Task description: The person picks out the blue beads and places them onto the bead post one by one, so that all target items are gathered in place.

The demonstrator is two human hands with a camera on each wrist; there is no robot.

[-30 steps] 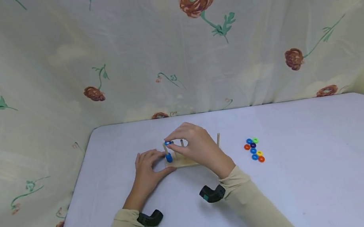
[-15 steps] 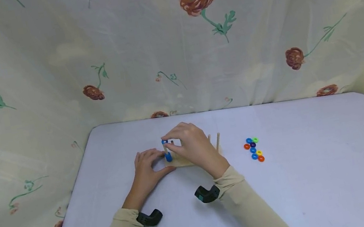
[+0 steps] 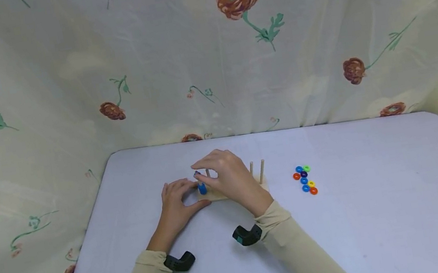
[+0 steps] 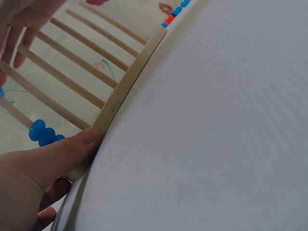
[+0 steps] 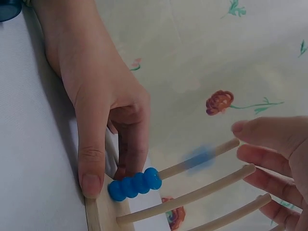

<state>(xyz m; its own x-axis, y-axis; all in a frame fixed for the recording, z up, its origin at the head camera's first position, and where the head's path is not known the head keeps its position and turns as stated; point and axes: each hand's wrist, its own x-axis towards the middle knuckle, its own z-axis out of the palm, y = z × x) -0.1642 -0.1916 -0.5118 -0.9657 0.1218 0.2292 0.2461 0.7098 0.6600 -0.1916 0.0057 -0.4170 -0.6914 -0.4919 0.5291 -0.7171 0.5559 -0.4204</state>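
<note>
My left hand point(image 3: 176, 205) grips the left end of a wooden peg rack point(image 4: 126, 82), thumb along its front edge and fingers behind. Several blue rings point(image 5: 134, 185) sit stacked low on the leftmost peg. Higher on that peg, another blue ring point(image 5: 199, 158) shows as a blur, apart from the fingers. My right hand point(image 3: 232, 175) is at the peg's top, thumb and fingertips parted around the tip and holding nothing. The other pegs point(image 5: 187, 195) seen in the right wrist view carry no rings. In the head view, the right hand hides the rack's middle.
Several loose rings lie on the white table point(image 3: 387, 205) right of the rack, among them a yellow ring point(image 3: 311, 184), a green ring point(image 3: 306, 168) and an orange ring point(image 3: 313, 191). A flowered curtain point(image 3: 299, 45) hangs behind the table's far edge.
The right hand has moved left to the leftmost peg, set a blue ring over its tip and let go; the ring is sliding down. The left hand has stayed on the rack.
</note>
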